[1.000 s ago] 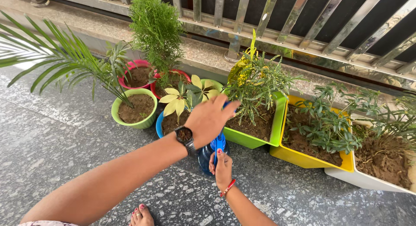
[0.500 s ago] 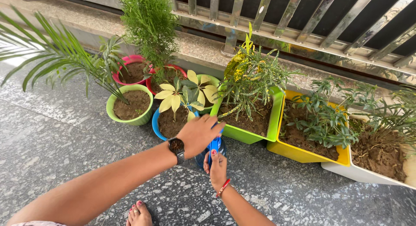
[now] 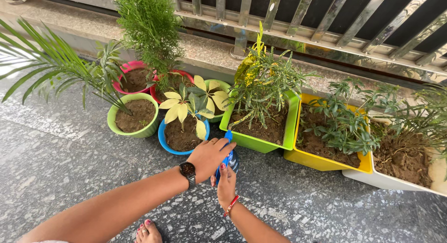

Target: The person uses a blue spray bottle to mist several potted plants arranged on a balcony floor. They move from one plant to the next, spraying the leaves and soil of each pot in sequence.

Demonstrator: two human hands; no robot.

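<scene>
A small spray bottle (image 3: 229, 152) with a blue head and a clear body stands on the speckled stone floor (image 3: 70, 177), in front of the potted plants. My left hand (image 3: 209, 157), with a black watch on its wrist, is closed over the blue head from above. My right hand (image 3: 226, 184), with a red bracelet on its wrist, grips the bottle's body from below; most of the bottle is hidden by both hands. Just beyond stand a blue pot (image 3: 163, 138) with a yellow-green leafy plant and a green rectangular planter (image 3: 258, 143).
Round green (image 3: 132, 131), pink (image 3: 122, 68) and red pots stand at the left, with palm fronds (image 3: 46, 61) over them. A yellow planter (image 3: 321, 161) and a white planter (image 3: 386, 180) stand at the right. A stone ledge and metal railing (image 3: 298, 24) run behind. My bare foot (image 3: 148, 231) is below.
Both hands and the spray bottle have come down and towards me, from in front of the green planter to the floor. The view has tilted slightly.
</scene>
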